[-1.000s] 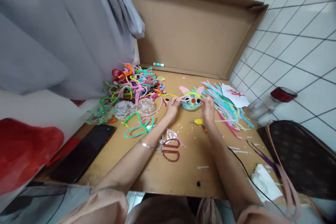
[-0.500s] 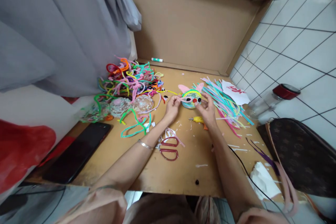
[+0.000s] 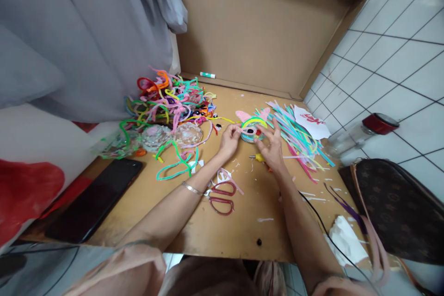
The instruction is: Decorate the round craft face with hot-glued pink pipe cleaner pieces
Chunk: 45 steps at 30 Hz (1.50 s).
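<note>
A small round craft face [image 3: 252, 128] with pink ears, googly eyes, a red nose and a yellow-green arc on top lies on the brown table [image 3: 194, 212]. My left hand [image 3: 230, 139] grips its left side. My right hand [image 3: 269, 143] rests against its right side, fingers spread over the eyes and nose. A yellow-handled tool [image 3: 258, 157] lies just under my right hand. Red-handled scissors [image 3: 222, 196] lie nearer to me, between my forearms.
A tangled heap of coloured pipe cleaners [image 3: 166, 104] and clear domes [image 3: 169, 135] lie at the left, straight pipe cleaners [image 3: 298, 136] at the right. A black phone [image 3: 93, 201], a brown bag [image 3: 395, 208], a red-lidded jar [image 3: 360, 134] and a cardboard backing [image 3: 249, 32] surround the work.
My right hand has slid up from beside the craft face onto its front, fingers opening over the eyes. My left hand stays on the left side. The view has shifted slightly.
</note>
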Each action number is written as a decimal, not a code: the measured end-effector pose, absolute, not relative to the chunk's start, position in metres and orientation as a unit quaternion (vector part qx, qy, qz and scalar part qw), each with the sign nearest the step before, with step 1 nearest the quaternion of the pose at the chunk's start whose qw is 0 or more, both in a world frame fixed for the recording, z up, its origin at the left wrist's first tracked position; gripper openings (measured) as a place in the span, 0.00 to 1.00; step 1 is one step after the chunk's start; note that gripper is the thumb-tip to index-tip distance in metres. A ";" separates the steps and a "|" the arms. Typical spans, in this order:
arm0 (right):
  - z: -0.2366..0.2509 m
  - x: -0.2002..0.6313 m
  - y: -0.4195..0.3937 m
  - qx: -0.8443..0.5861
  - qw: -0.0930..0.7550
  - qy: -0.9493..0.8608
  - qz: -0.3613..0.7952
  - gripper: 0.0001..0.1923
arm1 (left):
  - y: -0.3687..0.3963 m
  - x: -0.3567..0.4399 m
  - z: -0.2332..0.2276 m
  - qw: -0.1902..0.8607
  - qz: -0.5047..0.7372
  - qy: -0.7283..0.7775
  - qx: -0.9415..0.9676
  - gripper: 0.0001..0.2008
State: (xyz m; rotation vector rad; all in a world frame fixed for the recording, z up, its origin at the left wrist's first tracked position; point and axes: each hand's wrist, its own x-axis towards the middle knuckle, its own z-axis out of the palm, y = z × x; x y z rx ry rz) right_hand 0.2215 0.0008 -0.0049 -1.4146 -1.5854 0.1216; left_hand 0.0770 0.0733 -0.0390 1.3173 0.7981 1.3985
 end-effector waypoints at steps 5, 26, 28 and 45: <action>-0.004 0.221 0.001 -0.565 0.492 -0.660 0.055 0.19 | 0.075 0.079 -0.041 0.495 0.584 0.350 0.540 0.07; -0.012 0.219 0.012 -0.587 0.512 -0.627 0.019 0.17 | 0.076 0.086 -0.048 0.507 0.595 0.345 0.520 0.05; -0.011 0.218 0.012 -0.584 0.512 -0.630 0.017 0.16 | 0.077 0.087 -0.049 0.506 0.596 0.343 0.520 0.05; -0.016 0.218 0.020 -0.609 0.491 -0.623 -0.013 0.14 | 0.076 0.090 -0.048 0.479 0.596 0.378 0.521 0.06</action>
